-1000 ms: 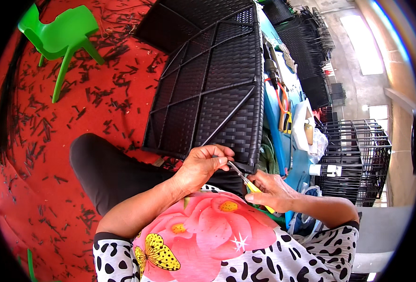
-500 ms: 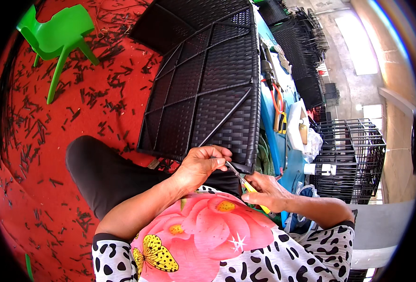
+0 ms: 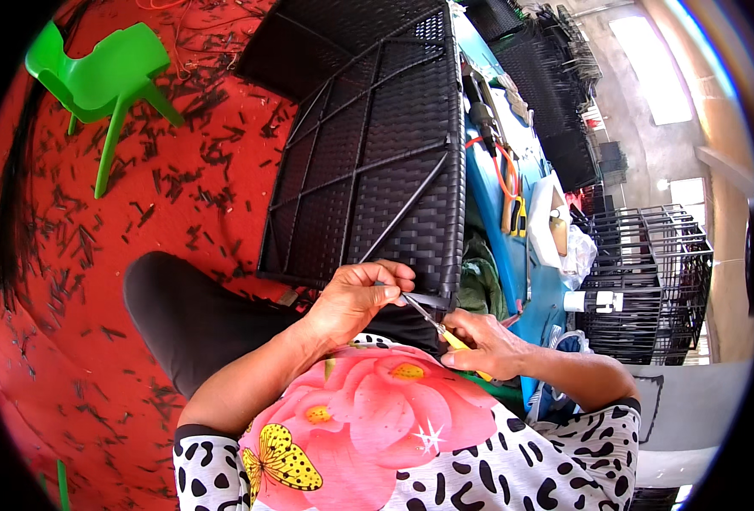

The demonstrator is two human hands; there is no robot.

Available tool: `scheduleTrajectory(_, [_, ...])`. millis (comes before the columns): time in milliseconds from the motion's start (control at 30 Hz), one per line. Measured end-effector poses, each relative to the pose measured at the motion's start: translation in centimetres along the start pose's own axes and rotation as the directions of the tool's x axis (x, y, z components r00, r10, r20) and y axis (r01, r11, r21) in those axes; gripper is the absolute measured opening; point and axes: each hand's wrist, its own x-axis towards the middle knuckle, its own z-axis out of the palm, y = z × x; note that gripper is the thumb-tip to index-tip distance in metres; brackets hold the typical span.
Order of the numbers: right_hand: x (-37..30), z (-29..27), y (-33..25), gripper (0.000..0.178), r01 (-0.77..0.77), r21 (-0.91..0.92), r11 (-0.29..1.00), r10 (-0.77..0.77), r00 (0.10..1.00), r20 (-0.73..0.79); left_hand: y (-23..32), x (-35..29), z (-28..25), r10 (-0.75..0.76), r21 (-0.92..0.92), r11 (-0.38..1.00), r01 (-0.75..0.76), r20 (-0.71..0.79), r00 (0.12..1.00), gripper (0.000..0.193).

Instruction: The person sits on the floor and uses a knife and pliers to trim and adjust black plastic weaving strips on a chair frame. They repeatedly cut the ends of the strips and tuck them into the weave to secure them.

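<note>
A black woven rattan panel on a bar frame (image 3: 364,162) stands tilted in front of me, its near lower corner close to my hands. My right hand (image 3: 486,345) is closed around yellow-handled pliers (image 3: 455,340), whose slim metal jaws point up and left toward my left fingertips. At the panel's lower edge my left hand (image 3: 353,298) is closed in a pinch, thumb against fingers, by the tip of the jaws. Whatever lies between those fingers is hidden or too small to make out.
On the right, a blue bench (image 3: 513,272) carries a yellow-and-black-handled tool (image 3: 518,217), an orange cord and a white box (image 3: 550,226). Black metal frames (image 3: 650,281) stand beyond it. A green chair (image 3: 104,72) and scattered black scraps occupy the red floor (image 3: 181,204).
My hands and the pliers keep nearly the same place, with the jaw tip slightly lower and farther left. The view has shifted a little; the panel looks slightly narrower.
</note>
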Motion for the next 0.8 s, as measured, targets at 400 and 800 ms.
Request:
scheduleTrajectory(400, [0.0, 0.7, 0.0, 0.064, 0.074, 0.001, 0.997, -0.074, 0.996, -0.055, 0.3, -0.2, 0.2, 0.006, 0.014, 1.0, -0.006, 0.002, 1.0, 0.005])
scheduleTrajectory(800, [0.5, 1.0, -1.1, 0.063, 0.036, -0.01, 0.999, -0.037, 0.999, -0.039, 0.5, 0.3, -0.8, -0.027, 0.008, 1.0, 0.027, 0.117, 0.993, 0.003])
